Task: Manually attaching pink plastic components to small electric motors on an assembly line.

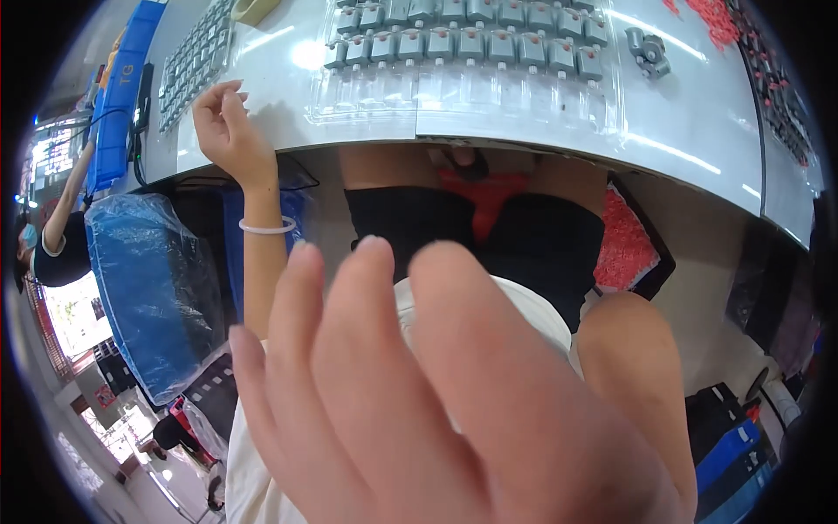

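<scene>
My right hand (454, 393) is raised very near the camera, large and slightly blurred, with its fingers stretched and apart and nothing visible in them. Over the table's left front part is my left hand (229, 131), a white bangle (267, 226) on its wrist. Its fingers curl in toward the thumb, and no object shows between them. Beside it lies a tray of small grey parts (196, 65). Farther right, a clear plastic tray (367, 92) holds rows of grey block-shaped parts (471, 44); its nearest row of pockets holds none.
Several loose grey parts (648, 52) lie right of the tray. Red pieces (714, 22) and dark parts (777, 100) are heaped at far right. A tape roll (253, 10) and blue bin (122, 105) stand left. Below are a plastic-wrapped blue box (148, 288) and red pieces (624, 240).
</scene>
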Action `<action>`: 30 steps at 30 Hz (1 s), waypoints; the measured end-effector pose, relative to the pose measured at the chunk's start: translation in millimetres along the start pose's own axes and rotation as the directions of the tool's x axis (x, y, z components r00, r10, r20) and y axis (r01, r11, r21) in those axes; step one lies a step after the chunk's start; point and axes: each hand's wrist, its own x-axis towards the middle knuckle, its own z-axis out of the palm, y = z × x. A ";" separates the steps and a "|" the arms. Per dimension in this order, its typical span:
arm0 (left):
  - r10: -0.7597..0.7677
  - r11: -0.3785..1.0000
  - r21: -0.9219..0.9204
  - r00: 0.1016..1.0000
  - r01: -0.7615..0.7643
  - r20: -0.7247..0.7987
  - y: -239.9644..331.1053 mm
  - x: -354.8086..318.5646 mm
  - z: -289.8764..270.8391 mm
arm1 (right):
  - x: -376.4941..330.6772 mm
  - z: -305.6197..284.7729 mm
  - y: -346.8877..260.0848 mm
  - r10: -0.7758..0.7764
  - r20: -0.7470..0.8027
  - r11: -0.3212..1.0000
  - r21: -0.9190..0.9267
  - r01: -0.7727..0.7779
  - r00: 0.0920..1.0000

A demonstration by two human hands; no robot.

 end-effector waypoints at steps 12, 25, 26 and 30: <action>0.044 0.990 0.140 0.998 -0.036 -0.054 -3.2 -0.8 -25.3 | -59.4 -12.9 45.9 0.278 -0.189 0.960 0.101 -0.263 0.942; -0.054 0.982 0.179 0.996 0.067 -0.074 -1.6 -2.9 -24.9 | -175.6 -92.2 97.1 0.610 -0.761 0.325 -0.013 -0.946 0.220; -0.046 0.982 0.181 0.997 0.057 -0.061 -2.1 -1.2 -21.9 | -172.7 -93.6 105.1 0.609 -0.761 0.324 -0.021 -0.946 0.225; -0.071 0.969 0.234 0.996 0.083 -0.056 4.2 1.0 -19.5 | -183.0 -93.0 114.8 0.691 -0.679 0.230 -0.118 -0.966 0.247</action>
